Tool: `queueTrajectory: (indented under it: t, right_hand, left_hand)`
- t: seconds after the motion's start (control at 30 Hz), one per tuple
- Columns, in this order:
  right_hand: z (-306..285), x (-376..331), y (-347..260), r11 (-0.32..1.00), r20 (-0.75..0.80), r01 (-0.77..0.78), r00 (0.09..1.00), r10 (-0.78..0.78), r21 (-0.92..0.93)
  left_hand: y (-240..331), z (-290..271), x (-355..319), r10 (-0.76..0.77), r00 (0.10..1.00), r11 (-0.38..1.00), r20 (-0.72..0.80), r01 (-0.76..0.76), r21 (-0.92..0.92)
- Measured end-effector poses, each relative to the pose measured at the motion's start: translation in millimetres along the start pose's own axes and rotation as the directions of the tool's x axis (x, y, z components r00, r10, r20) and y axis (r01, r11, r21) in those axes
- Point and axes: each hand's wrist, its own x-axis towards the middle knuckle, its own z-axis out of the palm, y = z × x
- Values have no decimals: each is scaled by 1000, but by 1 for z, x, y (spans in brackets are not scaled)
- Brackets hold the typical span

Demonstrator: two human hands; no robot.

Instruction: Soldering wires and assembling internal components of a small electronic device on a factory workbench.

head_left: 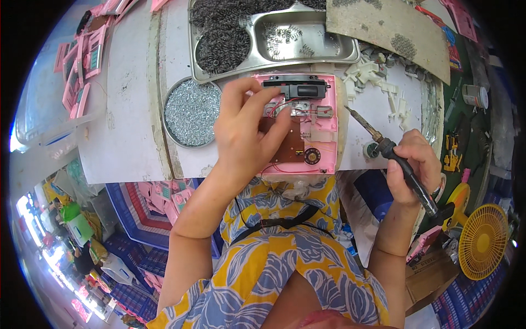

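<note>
On the table, her left hand (246, 129) pinches wires in the pink case (307, 123). At three o'clock, her right hand (415, 164) grips the iron (392, 153), lifted away; soldering looks unfinished.

One brown cardboard box (430, 274) at lower right, beside a yellow fan (483, 241); printing illegible.

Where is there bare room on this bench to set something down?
Bare white board left of the round screw dish. A smaller patch lies between the pink housing and the soldering iron. Crowded around the white clips.
</note>
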Motion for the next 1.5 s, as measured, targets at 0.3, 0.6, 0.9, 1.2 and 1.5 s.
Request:
queueTrajectory:
  t: [0.3,0.6,0.9,1.2,1.5]
  right_hand:
    - [-11,-1,-5,999,-25,-43,999,43,-6]
    - [-15,-22,-5,996,-152,-71,985,79,56]
    - [76,-6,-14,968,4,-248,969,248,30]
    - [92,-11,-13,975,-70,-213,975,209,-55]
    - [9,-47,-38,914,-91,-378,915,394,150]
  left_hand:
    - [30,24,-5,274,755,935,595,-353,19]
    - [9,12,4,236,759,964,607,-104,-245]
    - [4,3,4,-244,507,626,826,733,-265]
    - [6,6,-1,-227,566,706,792,656,-267]
    - [5,8,-7,206,734,968,647,-56,-246]
